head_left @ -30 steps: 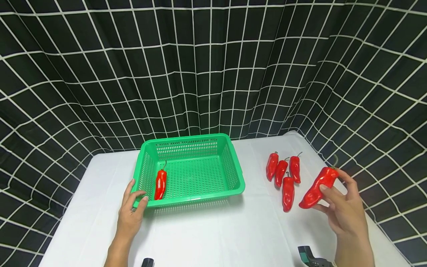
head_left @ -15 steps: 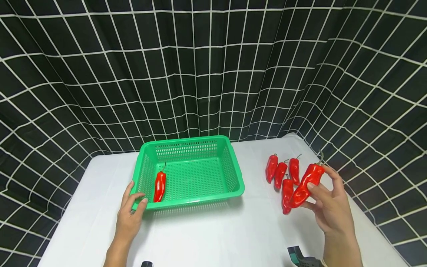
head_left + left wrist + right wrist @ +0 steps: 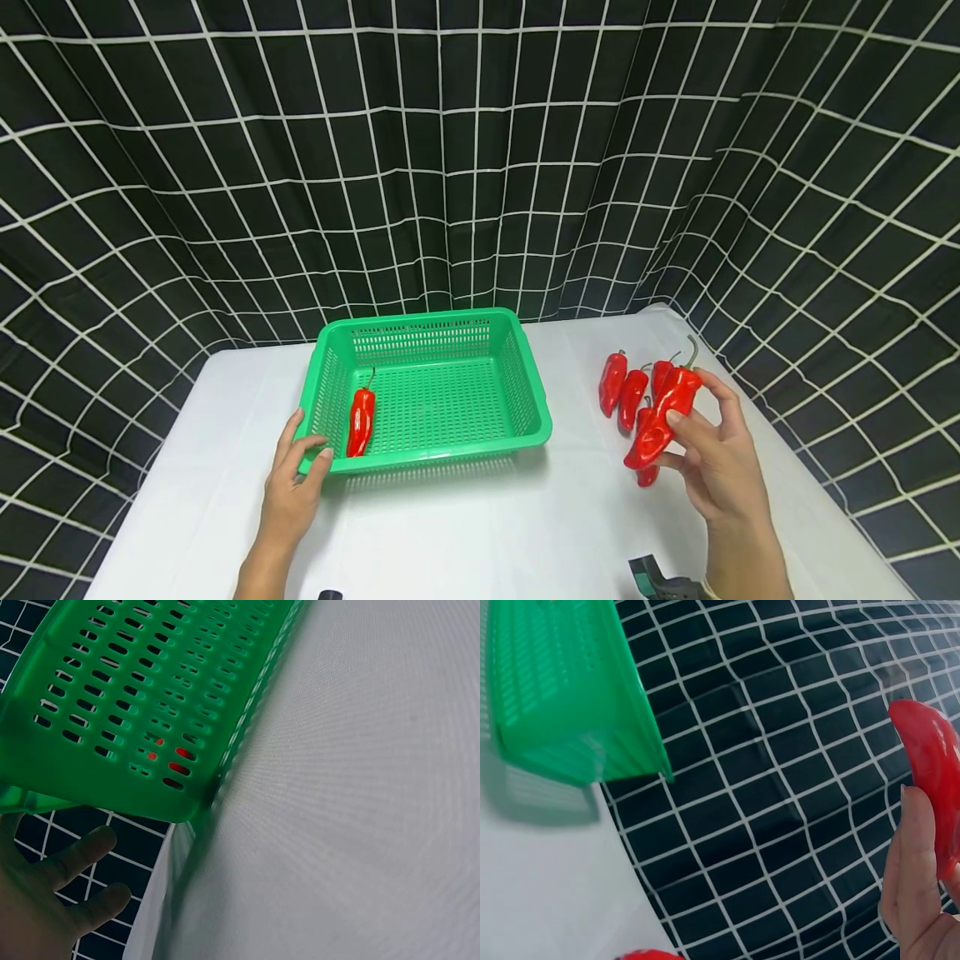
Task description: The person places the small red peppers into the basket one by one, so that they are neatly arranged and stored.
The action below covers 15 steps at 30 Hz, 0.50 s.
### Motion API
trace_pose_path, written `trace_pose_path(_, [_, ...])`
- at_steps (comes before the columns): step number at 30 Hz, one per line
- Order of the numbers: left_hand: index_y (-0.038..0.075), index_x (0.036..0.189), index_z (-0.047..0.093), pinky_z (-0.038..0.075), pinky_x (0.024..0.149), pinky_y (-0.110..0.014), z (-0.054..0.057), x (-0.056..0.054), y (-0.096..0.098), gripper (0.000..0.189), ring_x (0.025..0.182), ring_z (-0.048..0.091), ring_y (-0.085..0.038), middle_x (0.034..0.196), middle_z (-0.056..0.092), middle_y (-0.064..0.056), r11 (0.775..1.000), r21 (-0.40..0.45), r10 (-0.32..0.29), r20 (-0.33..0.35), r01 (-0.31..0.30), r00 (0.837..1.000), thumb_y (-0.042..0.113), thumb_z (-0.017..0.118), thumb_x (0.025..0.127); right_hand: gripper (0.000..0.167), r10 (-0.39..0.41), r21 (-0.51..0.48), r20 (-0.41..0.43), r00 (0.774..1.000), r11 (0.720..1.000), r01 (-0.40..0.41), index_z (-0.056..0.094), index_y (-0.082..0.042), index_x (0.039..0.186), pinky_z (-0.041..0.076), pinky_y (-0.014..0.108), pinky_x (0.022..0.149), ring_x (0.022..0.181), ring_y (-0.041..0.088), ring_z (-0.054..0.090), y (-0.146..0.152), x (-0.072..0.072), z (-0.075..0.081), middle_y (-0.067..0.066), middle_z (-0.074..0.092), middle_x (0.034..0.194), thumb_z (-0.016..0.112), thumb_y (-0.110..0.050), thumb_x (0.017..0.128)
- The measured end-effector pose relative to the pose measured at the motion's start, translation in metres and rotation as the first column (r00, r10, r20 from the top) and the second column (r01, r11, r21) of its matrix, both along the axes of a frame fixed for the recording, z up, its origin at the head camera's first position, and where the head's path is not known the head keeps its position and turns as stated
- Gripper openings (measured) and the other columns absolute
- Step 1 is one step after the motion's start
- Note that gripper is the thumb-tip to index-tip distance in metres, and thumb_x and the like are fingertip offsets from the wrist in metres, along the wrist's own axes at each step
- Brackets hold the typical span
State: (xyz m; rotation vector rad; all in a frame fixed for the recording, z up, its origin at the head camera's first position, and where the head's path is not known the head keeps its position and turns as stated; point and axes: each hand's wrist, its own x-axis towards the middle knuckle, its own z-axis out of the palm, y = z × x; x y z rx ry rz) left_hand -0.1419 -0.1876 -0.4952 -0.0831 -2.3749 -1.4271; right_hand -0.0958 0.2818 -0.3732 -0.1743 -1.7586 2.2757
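Note:
In the head view, my right hand (image 3: 723, 454) pinches a red pepper (image 3: 667, 417) by its middle, thumb on the near side, green stem up and tip angled down to the left. This held pepper (image 3: 934, 765) shows at the right edge of the right wrist view. It partly covers the peppers lying behind it on the table. My left hand (image 3: 292, 487) holds the near left corner of a green plastic basket (image 3: 442, 456), with fingers over the rim. Two of its fingers (image 3: 94, 911) extend outside the basket in the left wrist view. One red pepper (image 3: 361, 421) lies inside, along the left wall.
Several red peppers (image 3: 612, 383) lie grouped on the white table (image 3: 480, 533), right of the basket. Black curtains with a white grid (image 3: 480, 183) enclose the table at the back and sides. A dark device (image 3: 660, 579) shows by the right wrist.
My right hand has moved left with the pepper, from right of the grouped peppers to over them. The left hand keeps its place at the basket corner.

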Motion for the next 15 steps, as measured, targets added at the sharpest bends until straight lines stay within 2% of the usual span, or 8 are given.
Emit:
trace_pose_path(10, [0.006, 0.111, 0.063, 0.025, 0.103, -0.061, 0.0, 0.0, 0.0, 0.019, 0.141, 0.021, -0.029, 0.156, 0.024, 0.004, 1.0, -0.004, 0.001, 0.008, -0.001, 1.0, 0.019, 0.06, 0.096, 0.068, 0.063, -0.01, 0.016, 0.998, 0.998, -0.063, 0.023, -0.024, 0.147, 0.052, 0.049, 0.076, 0.119, 0.027, 0.05, -0.011, -0.008, -0.001, 0.015, 0.032, 0.141, 0.06, -0.004, 0.093])
trace_pose_path(15, [0.005, 0.11, 0.063, 0.025, 0.103, -0.062, 0.001, 0.001, 0.0, 0.02, 0.141, 0.021, -0.03, 0.156, 0.024, 0.004, 1.0, 0.0, -0.002, 0.008, 0.002, 1.0, 0.019, 0.06, 0.096, 0.068, 0.094, -0.012, 0.027, 0.995, 0.996, -0.094, 0.023, -0.026, 0.147, 0.052, 0.046, 0.078, 0.124, 0.031, 0.043, -0.018, -0.013, -0.003, 0.013, 0.032, 0.141, 0.059, -0.005, 0.093])
